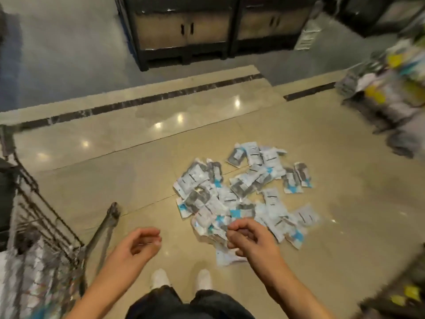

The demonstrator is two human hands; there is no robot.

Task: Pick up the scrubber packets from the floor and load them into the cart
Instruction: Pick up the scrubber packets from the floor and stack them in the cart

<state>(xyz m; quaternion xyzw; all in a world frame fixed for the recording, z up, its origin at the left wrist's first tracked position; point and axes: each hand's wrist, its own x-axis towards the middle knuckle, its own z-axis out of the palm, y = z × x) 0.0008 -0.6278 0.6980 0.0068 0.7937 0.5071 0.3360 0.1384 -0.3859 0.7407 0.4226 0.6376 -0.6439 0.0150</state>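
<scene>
Scrubber packets [241,194] lying scattered in a loose, overlapping heap on glossy beige floor tiles [115,180], just ahead of and partly under the right hand [250,238]. Hovering over the near edge of the heap, right hand with fingers curled in toward the palm; blurring too heavy to tell whether gripping anything, though one white packet [227,256] showing directly beneath the wrist side of it. Hanging to the left of that, apart from the heap, left hand [140,244] with fingers loosely curled, palm turned inward, holding nothing. Standing left of the left hand, wire cart [46,226], its basket already holding pale packets [34,268] in the bottom, a dark frame bar [108,224] slanting out toward the left hand. Showing below and between both hands, two white shoes [181,278] and dark trouser legs [184,302]. Running across the tiles well beyond the hands, dark inlaid stripe [138,102]. Standing farther off past the heap, dark display stand with wooden cabinet doors [184,28]. Blurring at far right of the right hand, stacked mixed goods [391,84] with yellow and white wrapping.
</scene>
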